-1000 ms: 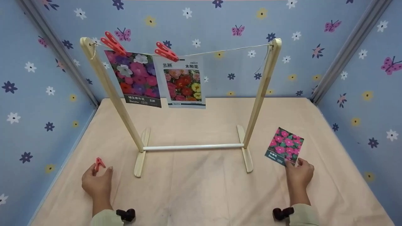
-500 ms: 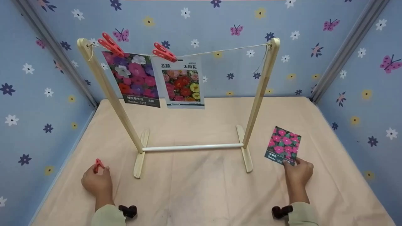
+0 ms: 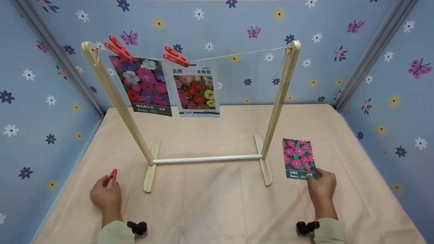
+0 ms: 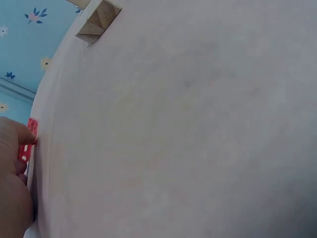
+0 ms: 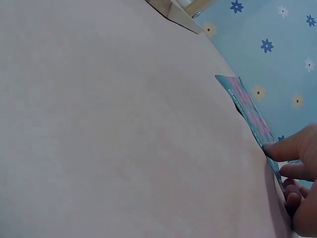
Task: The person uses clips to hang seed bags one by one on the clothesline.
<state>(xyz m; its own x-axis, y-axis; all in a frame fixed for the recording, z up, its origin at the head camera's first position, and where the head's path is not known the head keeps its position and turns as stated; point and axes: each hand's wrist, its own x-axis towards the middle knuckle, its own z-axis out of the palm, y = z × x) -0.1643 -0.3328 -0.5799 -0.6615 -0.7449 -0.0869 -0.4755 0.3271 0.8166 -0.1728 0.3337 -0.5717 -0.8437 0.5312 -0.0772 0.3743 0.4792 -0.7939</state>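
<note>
At the left of the table my left hand (image 3: 106,195) pinches a red clothespin (image 3: 113,175) between thumb and fingers. The left wrist view shows the same clothespin (image 4: 26,152) partly hidden behind the thumb. On the right, my right hand (image 3: 322,185) pinches the lower right corner of a flower seed packet (image 3: 299,156) with pink blossoms and a dark green band. In the right wrist view the packet (image 5: 250,111) appears nearly edge-on, thumb on its printed face. Whether it touches the table I cannot tell.
Between the hands stands a wooden rack (image 3: 278,108) with a string (image 3: 244,54) tied across its posts. Two red clothespins (image 3: 118,48) hold a purple-pink flower packet (image 3: 145,86) and a white-bordered packet (image 3: 196,91) on the string. Patterned walls (image 3: 217,30) enclose the table.
My left fingers have closed on the red clothespin and turned it more upright. The packet in my right hand has rotated from a slant to nearly straight, its top swinging left.
</note>
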